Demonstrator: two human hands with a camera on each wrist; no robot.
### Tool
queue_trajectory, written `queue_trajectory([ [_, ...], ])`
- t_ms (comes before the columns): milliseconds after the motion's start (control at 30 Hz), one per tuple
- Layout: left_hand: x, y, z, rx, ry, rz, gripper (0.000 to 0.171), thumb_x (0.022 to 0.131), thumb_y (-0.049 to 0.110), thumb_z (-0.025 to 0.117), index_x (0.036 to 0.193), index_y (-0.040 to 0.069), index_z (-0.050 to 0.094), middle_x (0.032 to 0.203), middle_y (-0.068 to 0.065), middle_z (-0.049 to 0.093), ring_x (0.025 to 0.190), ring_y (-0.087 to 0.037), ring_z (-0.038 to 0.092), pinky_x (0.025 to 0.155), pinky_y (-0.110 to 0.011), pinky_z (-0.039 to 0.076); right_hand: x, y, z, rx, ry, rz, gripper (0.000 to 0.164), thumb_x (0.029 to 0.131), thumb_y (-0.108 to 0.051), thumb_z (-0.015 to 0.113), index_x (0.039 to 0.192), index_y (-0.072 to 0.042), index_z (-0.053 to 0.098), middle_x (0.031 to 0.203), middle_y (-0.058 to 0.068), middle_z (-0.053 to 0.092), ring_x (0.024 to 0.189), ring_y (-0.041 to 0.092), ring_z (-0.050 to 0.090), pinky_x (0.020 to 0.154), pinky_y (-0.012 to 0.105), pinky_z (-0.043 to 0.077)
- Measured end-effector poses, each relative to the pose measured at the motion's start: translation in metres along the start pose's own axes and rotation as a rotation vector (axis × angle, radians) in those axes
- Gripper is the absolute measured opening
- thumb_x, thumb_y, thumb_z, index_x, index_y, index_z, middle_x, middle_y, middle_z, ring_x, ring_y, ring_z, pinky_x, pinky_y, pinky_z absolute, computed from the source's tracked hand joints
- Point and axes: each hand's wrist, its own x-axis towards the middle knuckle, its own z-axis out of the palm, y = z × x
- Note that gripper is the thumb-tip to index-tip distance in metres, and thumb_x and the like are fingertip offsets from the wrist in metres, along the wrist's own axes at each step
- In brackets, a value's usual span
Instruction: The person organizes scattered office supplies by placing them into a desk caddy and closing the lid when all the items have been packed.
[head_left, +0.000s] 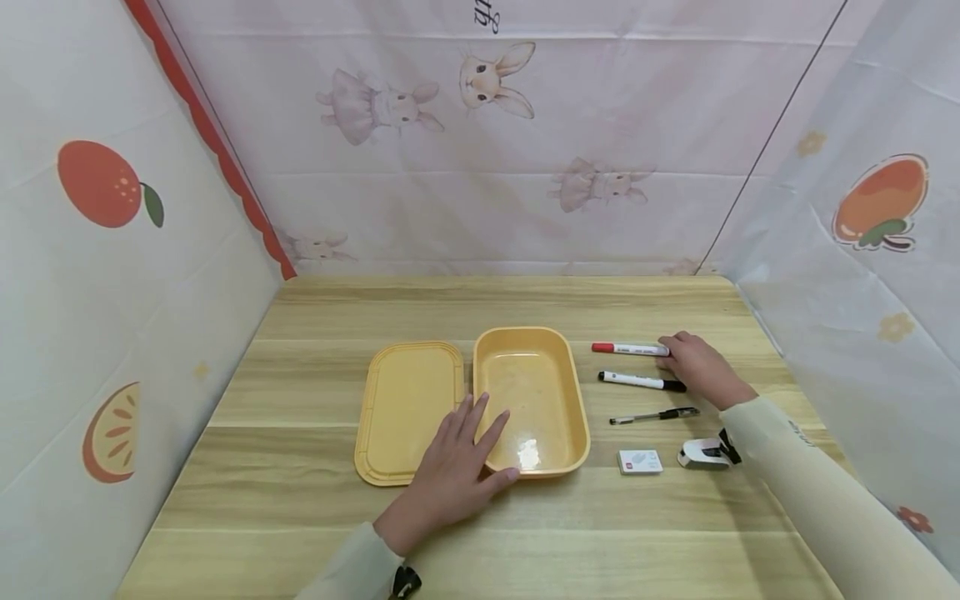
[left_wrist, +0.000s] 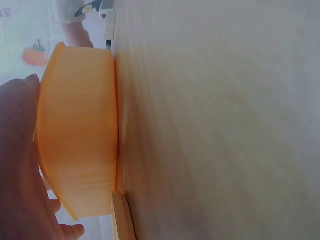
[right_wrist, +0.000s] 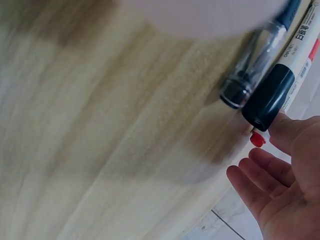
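My left hand (head_left: 450,475) rests spread over the left rim of a yellow plastic box (head_left: 525,375), its thumb at the near rim. The box's orange-looking side wall (left_wrist: 80,115) shows beside that hand in the left wrist view. At the right end of a red-capped white marker (head_left: 630,349) is my right hand (head_left: 701,367). In the right wrist view, thumb and loosely bent fingers lie either side of the marker's red end (right_wrist: 257,139), without a visible grip. A black-capped white marker (head_left: 637,381) lies just nearer, partly hiding the red one there.
Left of the box lies a flat yellow lid (head_left: 411,408). Nearer than the markers are a black-capped clear pen (head_left: 652,416), a small white box (head_left: 640,462) and a white-and-black stapler-like thing (head_left: 703,452). Printed cloth walls (head_left: 450,225) border the wooden table (head_left: 262,467).
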Motion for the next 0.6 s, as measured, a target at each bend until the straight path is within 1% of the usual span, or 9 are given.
queue_trajectory([
  [133, -0.0015, 0.0006, 0.0003, -0.001, -0.006, -0.003, 0.082, 0.099, 0.076, 0.027, 0.166, 0.029, 0.017, 0.173, -0.007, 0.001, 0.158, -0.03, -0.001, 0.125, -0.052, 0.012, 0.0006, -0.0009, 0.0001, -0.005, -0.01, -0.014, 0.01, 0.098, -0.01, 0.068, 0.099, -0.001, 0.064, 0.087, 0.012, 0.06, 0.08, 0.029, 0.059, 0.071, 0.047, 0.049],
  [200, -0.0019, 0.0007, 0.0004, 0.0, -0.001, 0.0, 0.082, 0.099, 0.076, 0.028, 0.166, 0.029, 0.018, 0.173, -0.008, 0.002, 0.158, -0.03, -0.001, 0.125, -0.052, 0.012, 0.0011, -0.0014, -0.0001, -0.008, -0.014, -0.018, 0.01, 0.099, -0.01, 0.068, 0.094, -0.003, 0.062, 0.084, 0.009, 0.058, 0.077, 0.027, 0.056, 0.068, 0.045, 0.047],
  [267, -0.0023, 0.0009, 0.0005, 0.005, -0.005, -0.001, 0.082, 0.099, 0.076, 0.027, 0.166, 0.029, 0.017, 0.173, -0.008, 0.002, 0.159, -0.03, -0.001, 0.126, -0.051, 0.012, 0.0011, -0.0014, -0.0003, -0.012, -0.015, -0.019, 0.011, 0.099, -0.01, 0.067, 0.092, -0.004, 0.062, 0.082, 0.008, 0.056, 0.075, 0.025, 0.053, 0.068, 0.044, 0.046],
  [400, -0.0025, 0.0015, -0.0002, 0.004, -0.009, 0.0, 0.082, 0.099, 0.075, 0.027, 0.166, 0.029, 0.016, 0.173, -0.008, 0.003, 0.158, -0.03, -0.001, 0.126, -0.051, 0.012, 0.0008, -0.0007, -0.0005, -0.01, -0.014, -0.02, 0.009, 0.099, -0.009, 0.067, 0.093, -0.003, 0.063, 0.083, 0.008, 0.057, 0.074, 0.024, 0.052, 0.068, 0.043, 0.046],
  [600, -0.003, 0.0016, 0.0, -0.001, -0.017, -0.009, 0.082, 0.099, 0.076, 0.025, 0.166, 0.03, 0.015, 0.173, -0.008, 0.003, 0.159, -0.028, -0.003, 0.126, -0.05, 0.01, 0.0022, 0.0008, 0.001, 0.008, 0.002, -0.021, 0.008, 0.098, -0.006, 0.068, 0.099, 0.001, 0.067, 0.089, 0.012, 0.062, 0.078, 0.026, 0.057, 0.073, 0.048, 0.051],
])
